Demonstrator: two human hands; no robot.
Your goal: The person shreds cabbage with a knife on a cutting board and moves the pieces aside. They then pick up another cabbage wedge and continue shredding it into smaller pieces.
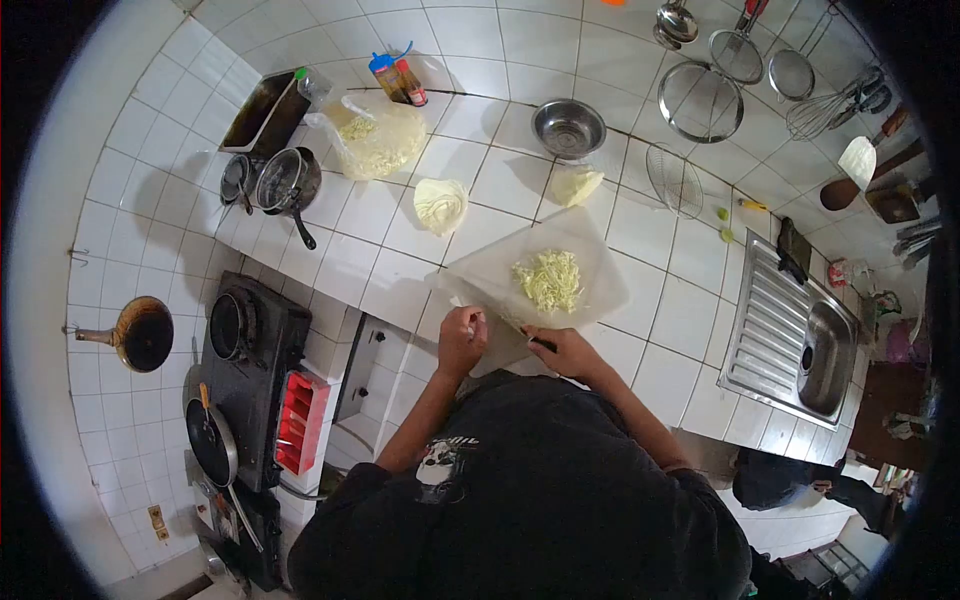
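My right hand [568,354] grips the black handle of a knife [543,343], its blade pointing away to the left over the near edge of the white cutting board [605,275]. My left hand [462,342] is closed beside the blade tip, at the board's left corner; what its curled fingers hold, if anything, is too small to make out. A heap of shredded cabbage [549,281] lies mid-board. Behind the board rests a cabbage wedge [576,186], and a cut cabbage piece [440,206] sits on the tiles to the left.
Along the back are a plastic bag of shredded cabbage [380,140], sauce bottles [398,82] and a metal bowl [568,128]. Pots [288,180] stand left, above the stove [255,350]. A steel sink [825,350] is at right. Strainers [700,102] hang on the wall.
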